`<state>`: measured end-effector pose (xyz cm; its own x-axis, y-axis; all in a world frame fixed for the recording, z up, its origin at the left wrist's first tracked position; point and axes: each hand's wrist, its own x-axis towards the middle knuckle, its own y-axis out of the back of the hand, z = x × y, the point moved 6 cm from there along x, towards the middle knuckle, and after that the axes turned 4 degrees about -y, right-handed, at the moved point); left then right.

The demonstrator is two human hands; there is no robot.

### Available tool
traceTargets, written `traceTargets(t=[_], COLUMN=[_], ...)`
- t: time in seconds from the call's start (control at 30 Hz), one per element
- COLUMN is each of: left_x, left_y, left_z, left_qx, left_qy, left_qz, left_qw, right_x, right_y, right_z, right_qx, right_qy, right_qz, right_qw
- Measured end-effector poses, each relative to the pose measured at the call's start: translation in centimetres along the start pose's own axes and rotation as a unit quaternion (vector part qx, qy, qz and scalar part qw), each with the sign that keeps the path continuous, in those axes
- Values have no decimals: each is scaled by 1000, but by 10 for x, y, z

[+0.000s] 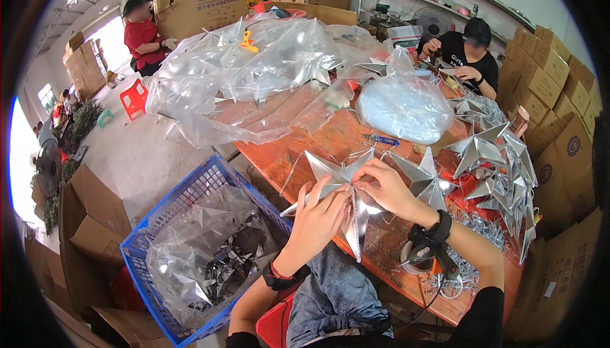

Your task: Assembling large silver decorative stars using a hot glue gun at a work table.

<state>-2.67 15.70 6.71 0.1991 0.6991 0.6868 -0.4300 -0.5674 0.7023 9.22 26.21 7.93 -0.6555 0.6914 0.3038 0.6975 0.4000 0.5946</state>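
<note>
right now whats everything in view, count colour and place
table: 1, orange-brown, in front
worked star: 1, silver, at both hands
other stars: several, silver, table's right
plastic sheeting: count unclear, clear, table's far left
stuffed bag: 1, pale blue, far table
pliers: 1, blue handles, mid-table
basket: 1, blue, person's left
tinsel: count unclear, silver, table's right
stools: at least 2, red and teal, left background
fans: at least 2, dark, back right, far left
boxes: many, brown, around room
co-workers: at least 2, red top, black top, background
left hand: 1, bare, at star's centre
right hand: 1, bare, at star's centre
</note>
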Motion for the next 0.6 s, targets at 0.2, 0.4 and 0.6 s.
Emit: traceTargets(t=[0.2, 0.4, 0.6], left_x=[0, -1, 1], left_y=[0, 0, 24], left_z=[2, 2, 13], left_qx=[7, 11, -8], left_qy=[0, 1, 5], left_qz=[2, -2, 35], left_qw=[1000, 1000, 999], right_x=[-1, 0, 3], right_y=[-1, -2, 19], right_z=[0, -1, -19], right_qx=[2, -7, 38], right_qy=[0, -1, -24], right_qz=[-10, -8, 10], right_qw=[1000, 1000, 999])
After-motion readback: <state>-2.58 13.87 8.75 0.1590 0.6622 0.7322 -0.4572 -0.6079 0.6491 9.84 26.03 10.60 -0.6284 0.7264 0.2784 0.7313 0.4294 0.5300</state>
